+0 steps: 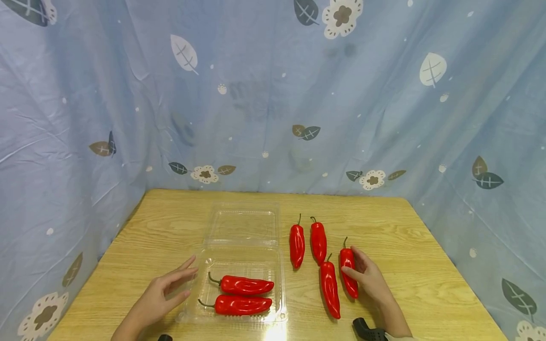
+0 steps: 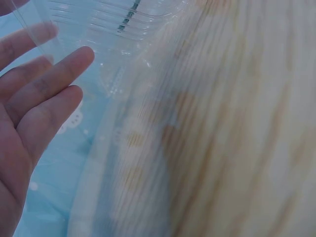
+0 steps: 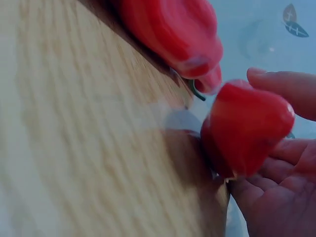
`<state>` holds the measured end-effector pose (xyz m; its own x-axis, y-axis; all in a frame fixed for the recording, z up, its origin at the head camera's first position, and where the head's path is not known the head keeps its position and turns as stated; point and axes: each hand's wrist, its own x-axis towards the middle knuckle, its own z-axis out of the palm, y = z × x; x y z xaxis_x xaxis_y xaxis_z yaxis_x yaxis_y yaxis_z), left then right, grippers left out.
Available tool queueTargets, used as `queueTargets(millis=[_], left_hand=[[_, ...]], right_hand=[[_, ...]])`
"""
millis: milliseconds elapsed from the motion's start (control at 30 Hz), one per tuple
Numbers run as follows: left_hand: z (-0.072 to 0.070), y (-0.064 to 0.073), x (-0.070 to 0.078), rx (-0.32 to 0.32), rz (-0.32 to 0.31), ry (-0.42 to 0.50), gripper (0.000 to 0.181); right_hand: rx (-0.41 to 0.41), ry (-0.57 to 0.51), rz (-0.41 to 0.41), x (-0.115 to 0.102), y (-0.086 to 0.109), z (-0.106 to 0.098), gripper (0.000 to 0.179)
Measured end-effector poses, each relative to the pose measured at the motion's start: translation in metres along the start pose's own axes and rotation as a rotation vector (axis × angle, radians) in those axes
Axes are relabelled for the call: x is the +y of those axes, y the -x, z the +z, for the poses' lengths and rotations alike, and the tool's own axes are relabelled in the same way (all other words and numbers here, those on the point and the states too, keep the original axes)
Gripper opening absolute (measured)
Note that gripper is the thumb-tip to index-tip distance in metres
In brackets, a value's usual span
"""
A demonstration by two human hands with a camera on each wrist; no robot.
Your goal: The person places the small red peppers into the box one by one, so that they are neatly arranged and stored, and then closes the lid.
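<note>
The stemmed red pepper [image 1: 352, 283] under the right hand [image 1: 372, 278] lay on the desk [image 1: 409, 258], well to the right of the clear plastic clamshell box [image 1: 241, 256]. That hand was partly closed, its thumb over the side of the pepper nearer the box and its fingers along the opposite side, so that it pinched the pepper between them.

Between this pepper and the box lay three more: a far-left pepper [image 1: 297, 245] closest to the box, a middle pepper [image 1: 318, 242] beside it, and a near pepper [image 1: 330, 290] lower down. Inside the box's tray, an upper pepper [image 1: 246, 285] and a lower pepper [image 1: 244, 305] lay side by side, stems toward the box's left. The box's lid [image 1: 244, 224] was folded open on its far side.

The left hand [image 1: 159, 294] was at the box's left edge, fingers loosely extended and holding nothing; whether it touched the plastic could not be told.

The desk was pale, yellowish wood-grain, with bright glare by the box's near edge. Beyond the box and to both sides hung a creased blue curtain [image 1: 264, 109], printed with leaves and white flowers.
</note>
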<state>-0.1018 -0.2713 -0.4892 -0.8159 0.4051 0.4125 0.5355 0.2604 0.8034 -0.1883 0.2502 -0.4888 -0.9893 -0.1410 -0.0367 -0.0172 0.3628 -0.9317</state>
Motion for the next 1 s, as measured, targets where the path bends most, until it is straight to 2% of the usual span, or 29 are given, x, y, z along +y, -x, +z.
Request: queueTargets(millis=[333, 733, 1000], left_hand=[[-0.0012, 0.0005, 0.0003, -0.006, -0.051, -0.008, 0.046], [0.0007, 0.0009, 0.0002, 0.001, 0.019, 0.006, 0.045], [0.0009, 0.0002, -0.0007, 0.015, 0.030, 0.008, 0.046]], right_hand=[[-0.004, 0.063, 0.026, -0.0017, -0.0018, 0.0045, 0.083], [0.024, 0.124, 0.047, -0.0019, -0.0004, 0.0073, 0.080], [0.048, 0.136, -0.002, -0.0012, 0.0000, 0.0090, 0.073]])
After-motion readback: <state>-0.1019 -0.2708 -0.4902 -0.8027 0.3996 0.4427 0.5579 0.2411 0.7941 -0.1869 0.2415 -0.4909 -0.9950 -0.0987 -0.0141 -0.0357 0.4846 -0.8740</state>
